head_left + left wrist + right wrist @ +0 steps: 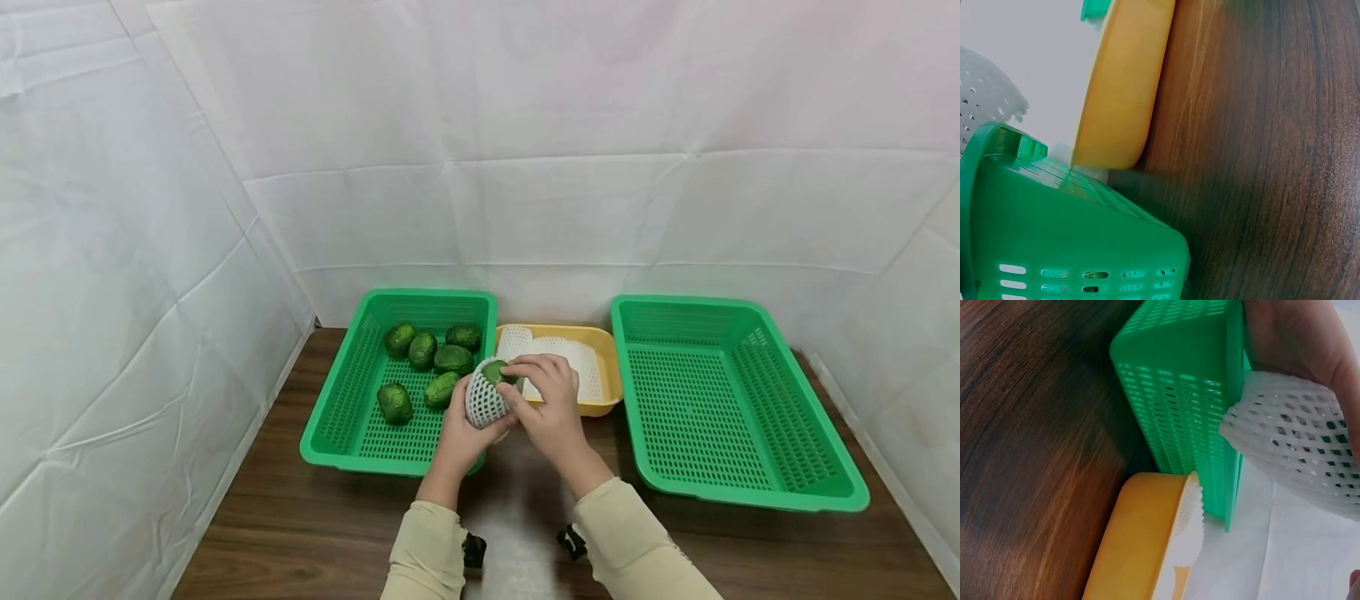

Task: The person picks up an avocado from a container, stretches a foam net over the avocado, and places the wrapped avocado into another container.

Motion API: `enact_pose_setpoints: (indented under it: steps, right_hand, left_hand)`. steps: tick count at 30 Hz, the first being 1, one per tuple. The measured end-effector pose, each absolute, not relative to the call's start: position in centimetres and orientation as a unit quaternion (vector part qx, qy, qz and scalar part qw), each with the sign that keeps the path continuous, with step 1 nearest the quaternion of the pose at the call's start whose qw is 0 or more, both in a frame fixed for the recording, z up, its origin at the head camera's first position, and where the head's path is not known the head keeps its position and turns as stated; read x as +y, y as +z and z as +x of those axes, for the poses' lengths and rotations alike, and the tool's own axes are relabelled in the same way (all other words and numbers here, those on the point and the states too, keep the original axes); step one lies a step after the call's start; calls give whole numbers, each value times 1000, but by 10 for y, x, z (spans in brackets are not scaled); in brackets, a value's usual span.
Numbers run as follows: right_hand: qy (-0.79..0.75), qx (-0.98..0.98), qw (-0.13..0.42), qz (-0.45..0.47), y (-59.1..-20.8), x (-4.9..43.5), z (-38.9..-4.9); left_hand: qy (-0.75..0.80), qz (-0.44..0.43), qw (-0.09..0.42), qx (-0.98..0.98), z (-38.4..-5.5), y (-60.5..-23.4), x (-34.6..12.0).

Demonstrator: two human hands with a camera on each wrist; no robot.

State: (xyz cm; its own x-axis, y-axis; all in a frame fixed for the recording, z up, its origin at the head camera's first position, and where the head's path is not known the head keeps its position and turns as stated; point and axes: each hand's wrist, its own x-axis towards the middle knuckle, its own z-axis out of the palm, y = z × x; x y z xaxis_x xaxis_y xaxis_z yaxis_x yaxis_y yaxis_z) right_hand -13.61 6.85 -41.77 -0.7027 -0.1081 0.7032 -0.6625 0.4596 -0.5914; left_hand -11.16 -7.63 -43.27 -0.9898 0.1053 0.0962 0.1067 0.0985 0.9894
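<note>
In the head view my left hand holds an oblong green fruit that sits partly inside a white foam net sleeve. The fruit's green top shows above the sleeve's upper rim. My right hand has its thumb and fingertips curled at that top, by the sleeve's rim. The right wrist view shows the sleeve stretched over the fruit, with green through its mesh and the left hand around it. Only part of the sleeve enters the left wrist view.
Left on the wooden table, a green basket holds several wrinkled dark green fruits. A yellow tray with white foam sleeves stands between it and another green basket at right. White sheeting hangs behind.
</note>
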Motion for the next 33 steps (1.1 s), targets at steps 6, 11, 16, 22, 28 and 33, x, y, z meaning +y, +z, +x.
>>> enact_pose_setpoints:
  steps: [6, 11, 16, 22, 28, 33]
  right_hand:
    - [440, -806, 300, 259, -420, 69, -137]
    - [439, -801, 300, 274, -418, 71, -139]
    - [433, -804, 279, 296, -416, 74, -139]
    - [405, -815, 274, 311, -412, 75, -139]
    - [394, -816, 261, 334, -413, 74, -139]
    - [396, -820, 256, 323, -417, 72, -137]
  left_hand:
    - [-670, -74, 8, -739, -112, -431, -76]
    - [-675, -80, 20, -733, -114, -434, -77]
    - [-678, -74, 13, -731, -123, -452, -79]
    - [-679, -73, 20, -730, -127, -464, -79]
    - [-673, -75, 28, -736, -125, -462, -80]
    - [-674, -80, 17, -734, -115, -440, -78]
